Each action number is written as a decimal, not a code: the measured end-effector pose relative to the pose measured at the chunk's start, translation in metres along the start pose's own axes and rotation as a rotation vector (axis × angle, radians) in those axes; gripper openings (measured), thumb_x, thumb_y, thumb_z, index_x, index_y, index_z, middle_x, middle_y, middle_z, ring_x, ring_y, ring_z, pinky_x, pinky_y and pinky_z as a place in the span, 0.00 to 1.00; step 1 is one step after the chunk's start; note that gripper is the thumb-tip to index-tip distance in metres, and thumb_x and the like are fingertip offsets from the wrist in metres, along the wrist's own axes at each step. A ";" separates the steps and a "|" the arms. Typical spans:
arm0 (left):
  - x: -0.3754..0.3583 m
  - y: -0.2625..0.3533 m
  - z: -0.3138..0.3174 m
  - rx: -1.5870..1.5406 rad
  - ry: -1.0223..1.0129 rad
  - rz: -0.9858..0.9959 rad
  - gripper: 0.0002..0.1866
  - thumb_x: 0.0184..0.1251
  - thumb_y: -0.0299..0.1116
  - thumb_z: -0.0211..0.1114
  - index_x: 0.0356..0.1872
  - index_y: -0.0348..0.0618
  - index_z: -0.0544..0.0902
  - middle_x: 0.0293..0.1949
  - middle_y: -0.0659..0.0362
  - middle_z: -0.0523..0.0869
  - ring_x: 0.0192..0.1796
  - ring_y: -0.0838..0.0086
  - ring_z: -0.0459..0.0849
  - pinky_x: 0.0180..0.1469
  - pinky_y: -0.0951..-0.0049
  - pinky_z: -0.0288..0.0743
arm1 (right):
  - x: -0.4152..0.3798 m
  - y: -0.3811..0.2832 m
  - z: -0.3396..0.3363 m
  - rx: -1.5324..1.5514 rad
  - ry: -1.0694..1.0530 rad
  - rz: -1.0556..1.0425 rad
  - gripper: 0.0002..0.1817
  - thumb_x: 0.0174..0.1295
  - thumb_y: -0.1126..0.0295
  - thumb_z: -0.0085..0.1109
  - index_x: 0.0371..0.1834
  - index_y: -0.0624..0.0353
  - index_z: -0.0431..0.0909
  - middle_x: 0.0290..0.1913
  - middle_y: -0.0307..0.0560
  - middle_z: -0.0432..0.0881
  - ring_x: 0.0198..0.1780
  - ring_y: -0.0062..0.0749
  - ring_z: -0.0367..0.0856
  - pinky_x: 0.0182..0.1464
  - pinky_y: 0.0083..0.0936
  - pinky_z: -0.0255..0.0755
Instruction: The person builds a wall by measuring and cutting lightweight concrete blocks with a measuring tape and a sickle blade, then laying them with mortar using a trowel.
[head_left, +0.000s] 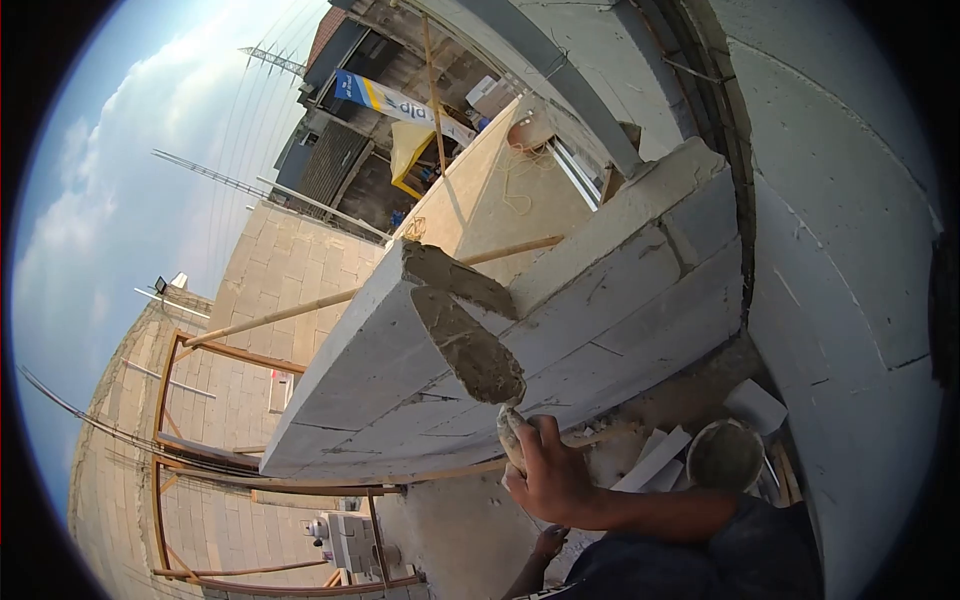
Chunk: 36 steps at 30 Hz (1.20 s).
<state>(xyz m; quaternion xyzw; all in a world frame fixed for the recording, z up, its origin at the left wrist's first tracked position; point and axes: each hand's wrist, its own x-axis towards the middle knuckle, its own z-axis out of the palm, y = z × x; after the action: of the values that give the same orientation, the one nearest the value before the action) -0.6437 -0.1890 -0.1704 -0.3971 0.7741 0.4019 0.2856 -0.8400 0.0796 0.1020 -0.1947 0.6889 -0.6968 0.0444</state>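
A hand at the lower middle, my right hand (550,475), is wrapped round the handle of a trowel (468,350). Grey mortar coats the trowel's blade, whose tip reaches the top edge of a block wall (370,350). Wet mortar (455,275) lies on that edge, against the end of a raised block course. Lower down, my left hand (551,541) shows small and partly shadowed near my dark clothing; what it holds, if anything, is too small to make out.
A round bucket (725,455) stands at the lower right beside pale block pieces (757,407). Wooden poles (270,318) and frames (160,400) are on the left. A grey wall (840,250) rises close on the right.
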 end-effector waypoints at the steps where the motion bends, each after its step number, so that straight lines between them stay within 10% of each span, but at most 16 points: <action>1: 0.002 -0.002 0.000 0.011 -0.003 -0.015 0.30 0.57 0.51 0.60 0.52 0.35 0.72 0.42 0.50 0.81 0.38 0.70 0.82 0.39 0.74 0.74 | -0.010 0.005 -0.001 0.003 0.000 0.013 0.31 0.46 0.74 0.57 0.54 0.68 0.55 0.44 0.61 0.62 0.42 0.56 0.71 0.43 0.45 0.67; 6: 0.009 -0.002 -0.002 0.039 -0.003 -0.063 0.27 0.60 0.50 0.58 0.52 0.39 0.73 0.44 0.56 0.80 0.41 0.72 0.80 0.35 0.75 0.72 | 0.014 0.015 -0.013 0.097 0.310 -0.066 0.30 0.50 0.72 0.55 0.54 0.65 0.52 0.44 0.63 0.63 0.42 0.59 0.71 0.41 0.44 0.69; 18: 0.025 0.011 0.016 -0.086 -0.013 0.087 0.29 0.56 0.50 0.61 0.51 0.37 0.73 0.39 0.49 0.82 0.36 0.71 0.83 0.38 0.74 0.73 | 0.086 -0.006 -0.009 0.150 0.107 0.337 0.27 0.54 0.73 0.50 0.51 0.72 0.47 0.47 0.77 0.61 0.50 0.66 0.65 0.54 0.45 0.59; 28: 0.034 -0.017 0.016 -0.066 -0.027 0.023 0.28 0.55 0.52 0.61 0.49 0.38 0.75 0.32 0.54 0.83 0.31 0.74 0.82 0.28 0.77 0.72 | 0.070 -0.078 -0.006 0.089 0.003 0.016 0.29 0.56 0.72 0.49 0.53 0.70 0.43 0.45 0.74 0.58 0.47 0.64 0.66 0.49 0.47 0.62; 30: 0.035 -0.017 0.013 -0.060 -0.028 0.003 0.28 0.55 0.51 0.61 0.49 0.37 0.75 0.32 0.54 0.83 0.31 0.74 0.82 0.28 0.76 0.71 | 0.063 -0.084 0.003 0.052 0.093 -0.212 0.29 0.54 0.72 0.50 0.52 0.74 0.44 0.40 0.72 0.60 0.31 0.59 0.74 0.28 0.36 0.74; 34: 0.044 -0.032 0.008 0.002 -0.016 0.004 0.28 0.56 0.51 0.60 0.50 0.39 0.75 0.35 0.53 0.83 0.33 0.73 0.82 0.28 0.76 0.72 | 0.039 -0.091 0.010 0.272 -0.035 -0.317 0.29 0.54 0.74 0.49 0.54 0.72 0.43 0.45 0.71 0.59 0.41 0.61 0.70 0.40 0.45 0.69; 36: 0.076 -0.072 0.002 0.059 0.038 0.489 0.27 0.57 0.50 0.60 0.51 0.38 0.74 0.38 0.53 0.82 0.35 0.73 0.82 0.29 0.76 0.72 | 0.023 -0.073 0.017 0.343 -0.002 -0.370 0.29 0.55 0.74 0.48 0.55 0.71 0.45 0.47 0.68 0.59 0.46 0.57 0.68 0.49 0.46 0.63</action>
<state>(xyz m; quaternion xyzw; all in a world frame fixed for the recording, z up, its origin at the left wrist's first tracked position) -0.6219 -0.2426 -0.2581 -0.1967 0.8638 0.4288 0.1768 -0.8407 0.0588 0.1781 -0.3078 0.5133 -0.7995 -0.0506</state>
